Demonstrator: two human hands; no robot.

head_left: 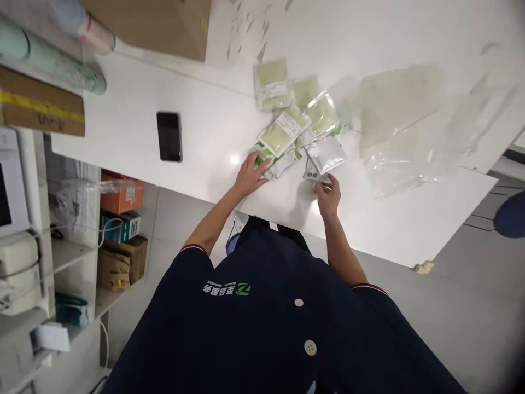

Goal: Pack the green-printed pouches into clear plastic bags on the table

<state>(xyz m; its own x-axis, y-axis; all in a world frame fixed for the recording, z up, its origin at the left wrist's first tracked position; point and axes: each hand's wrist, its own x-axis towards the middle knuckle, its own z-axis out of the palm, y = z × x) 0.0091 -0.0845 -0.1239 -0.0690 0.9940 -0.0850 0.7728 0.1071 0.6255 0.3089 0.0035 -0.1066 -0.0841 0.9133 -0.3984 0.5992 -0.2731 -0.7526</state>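
Observation:
Several flat sachets lie heaped on the white table, mostly pale green with white labels, such as the top sachet (281,133) and the far sachet (272,85). My left hand (250,176) rests with fingers spread on a green and white printed packet (283,166) at the heap's near left side. At the near right, my right hand (328,196) pinches the edge of a grey-white packet (315,173). Partly covering that packet is a plain silver sachet (327,154). A shiny green sachet (322,114) sits just behind it.
Clear plastic bags (402,126) spread over the table's right side. A black phone (169,136) lies to the left. Cardboard boxes (164,24) and a green wrapped roll (49,54) stand at the back left. Below the table's left end are shelves (74,254) with boxes.

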